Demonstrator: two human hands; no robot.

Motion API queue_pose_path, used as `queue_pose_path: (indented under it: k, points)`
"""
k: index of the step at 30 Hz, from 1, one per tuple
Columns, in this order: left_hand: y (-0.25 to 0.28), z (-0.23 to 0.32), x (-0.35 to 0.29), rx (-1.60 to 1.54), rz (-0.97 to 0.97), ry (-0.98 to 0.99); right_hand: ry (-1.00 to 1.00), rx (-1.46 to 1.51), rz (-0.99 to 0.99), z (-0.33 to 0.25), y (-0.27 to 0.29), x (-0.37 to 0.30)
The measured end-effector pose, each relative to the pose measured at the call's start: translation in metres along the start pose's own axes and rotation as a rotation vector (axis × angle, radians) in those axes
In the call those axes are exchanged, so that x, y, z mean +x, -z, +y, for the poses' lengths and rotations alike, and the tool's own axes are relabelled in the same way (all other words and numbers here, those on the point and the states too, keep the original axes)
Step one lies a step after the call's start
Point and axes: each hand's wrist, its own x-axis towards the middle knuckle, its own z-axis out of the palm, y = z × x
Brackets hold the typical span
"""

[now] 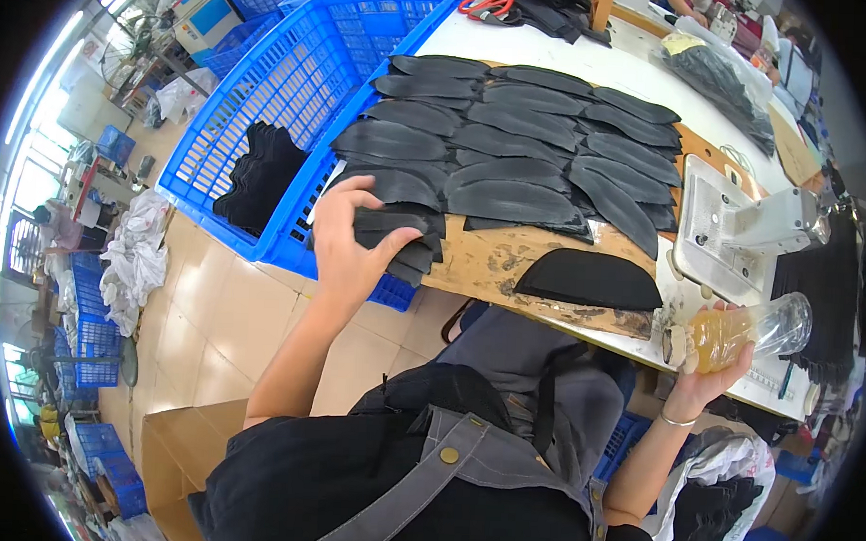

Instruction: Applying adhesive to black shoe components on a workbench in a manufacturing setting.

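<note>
My left hand (350,237) is over the near left corner of the rows of black curved pieces (516,202), thumb and fingers spread in a C shape. It touches or hovers at a small stack of dark pieces (396,229) there; I cannot tell which. My right hand (708,380) grips a clear plastic bottle (736,331) with yellowish contents, tilted sideways, its crusted pale end toward the left. Near the board's front edge lies a single black half-moon piece (590,279). The overlapping pieces cover most of the brown board (490,263).
A blue plastic basket (267,103) at the left holds a stack of black pieces (260,174). At the right stands a whitish machine (773,225) on the white table (460,38). Red-handled scissors (487,3) and a bagged dark bundle (716,85) lie farther back.
</note>
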Motion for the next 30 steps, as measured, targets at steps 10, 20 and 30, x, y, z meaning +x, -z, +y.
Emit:
queue_pose_path:
  k: [10, 20, 30]
  points:
    - [-0.052, 0.054, -0.038, -0.100, -0.265, -0.566, 0.233, -0.352, -0.504, 0.027, -0.115, -0.035]
    - [-0.065, 0.049, -0.041, -0.117, -0.195, -0.587, 0.276, -0.461, -0.975, 0.074, -0.147, -0.031]
    - [-0.065, 0.037, -0.039, -0.148, -0.246, -0.676, 0.423, -0.759, -1.111, 0.082, -0.150, -0.036]
